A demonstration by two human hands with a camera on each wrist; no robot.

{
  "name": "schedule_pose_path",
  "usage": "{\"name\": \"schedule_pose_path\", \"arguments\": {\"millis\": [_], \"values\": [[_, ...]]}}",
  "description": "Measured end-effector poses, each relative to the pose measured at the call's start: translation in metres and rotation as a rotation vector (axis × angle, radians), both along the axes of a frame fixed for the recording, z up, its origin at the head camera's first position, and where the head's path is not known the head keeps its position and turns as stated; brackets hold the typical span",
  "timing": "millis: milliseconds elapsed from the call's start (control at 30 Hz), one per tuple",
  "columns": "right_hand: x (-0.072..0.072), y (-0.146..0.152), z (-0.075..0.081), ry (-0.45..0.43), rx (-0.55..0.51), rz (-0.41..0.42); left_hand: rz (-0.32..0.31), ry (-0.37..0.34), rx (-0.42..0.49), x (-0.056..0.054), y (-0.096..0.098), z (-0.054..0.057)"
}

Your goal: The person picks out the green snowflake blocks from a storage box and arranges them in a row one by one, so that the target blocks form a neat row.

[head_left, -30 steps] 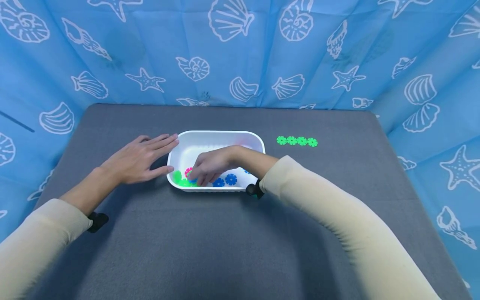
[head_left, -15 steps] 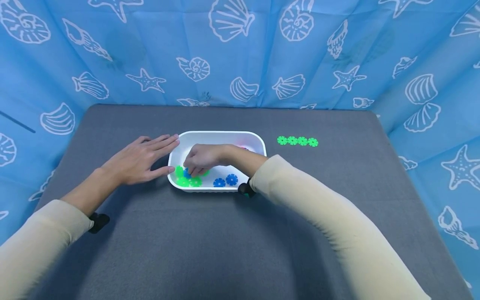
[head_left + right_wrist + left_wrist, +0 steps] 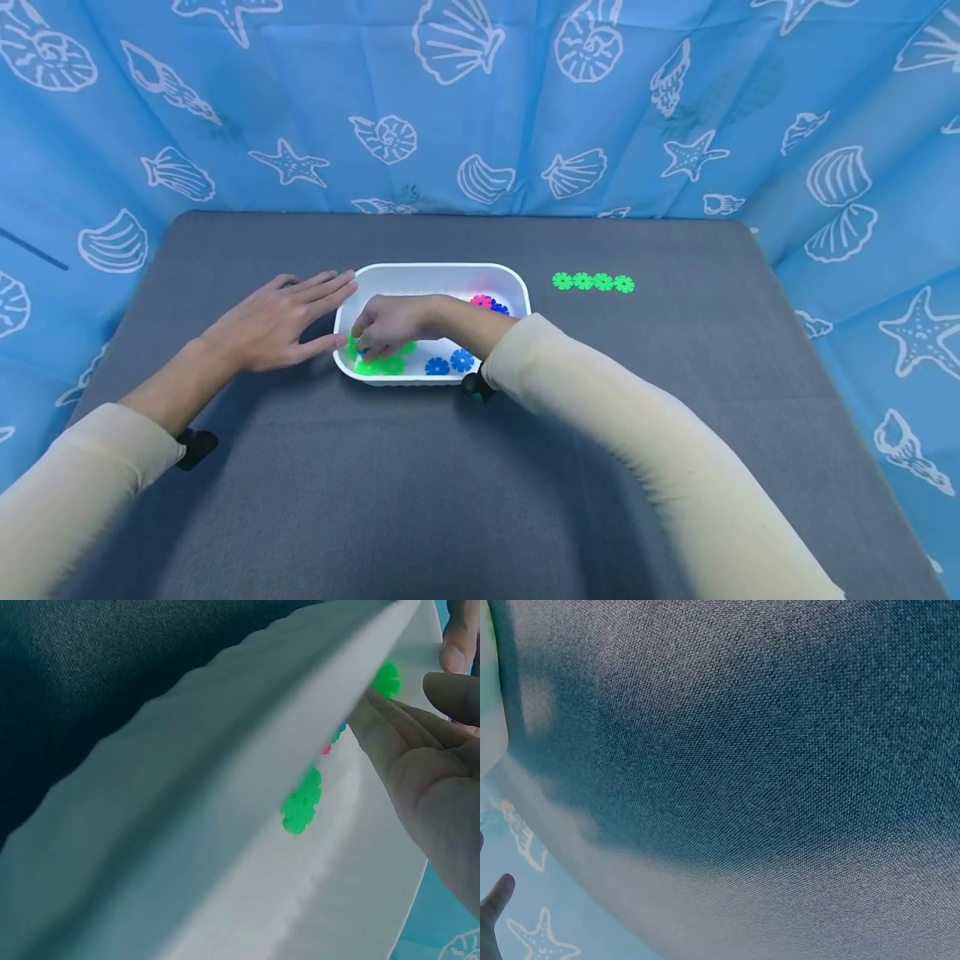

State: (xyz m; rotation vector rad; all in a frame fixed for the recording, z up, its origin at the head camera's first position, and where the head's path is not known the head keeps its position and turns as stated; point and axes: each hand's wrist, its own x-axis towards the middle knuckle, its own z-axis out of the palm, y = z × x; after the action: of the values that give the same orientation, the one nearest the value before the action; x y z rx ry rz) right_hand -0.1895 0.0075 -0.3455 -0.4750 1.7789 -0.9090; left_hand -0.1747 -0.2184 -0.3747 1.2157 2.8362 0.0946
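Observation:
A white plastic tray [image 3: 432, 381] holds flower-shaped notched discs. Green discs [image 3: 392, 364] gather at its left end, blue discs [image 3: 450, 363] lie along the near side, and a pink disc [image 3: 480, 301] is at the back right beside a dark blue one. My right hand [image 3: 395, 323] reaches down into the left end, fingers over the discs, a bit of blue showing beneath them. In the right wrist view its fingers are fairly straight, the thumb [image 3: 454, 696] apart from them; their tips are hidden by the tray wall. My left hand [image 3: 288, 321] rests with straight fingers against the tray's left rim.
Several green discs [image 3: 593, 282] stand in a joined-looking row on the grey tabletop [image 3: 360, 492], right of the tray. A blue shell-print curtain [image 3: 315, 100] hangs behind and at both sides of the table.
My right hand has moved left inside the tray, and the blue under its fingers shifted left too. Green discs at the left end and the pink disc at back right came into view. Left hand stayed.

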Motion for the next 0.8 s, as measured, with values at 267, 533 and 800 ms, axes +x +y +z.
{"name": "schedule_pose_path", "arguments": {"millis": [267,533,800], "values": [[0.0032,0.004,-0.0035,-0.088,-0.032,0.045,-0.018,0.021,0.016,0.0002,-0.0011,-0.0009],[0.0052,0.0055,0.0002,-0.063,-0.057,0.076,-0.03,0.035,0.035,0.0009,-0.0013,-0.0011],[0.0073,0.0038,0.0043,-0.017,-0.039,0.084,-0.035,0.045,0.048,0.0005,-0.0016,-0.0026]]}}
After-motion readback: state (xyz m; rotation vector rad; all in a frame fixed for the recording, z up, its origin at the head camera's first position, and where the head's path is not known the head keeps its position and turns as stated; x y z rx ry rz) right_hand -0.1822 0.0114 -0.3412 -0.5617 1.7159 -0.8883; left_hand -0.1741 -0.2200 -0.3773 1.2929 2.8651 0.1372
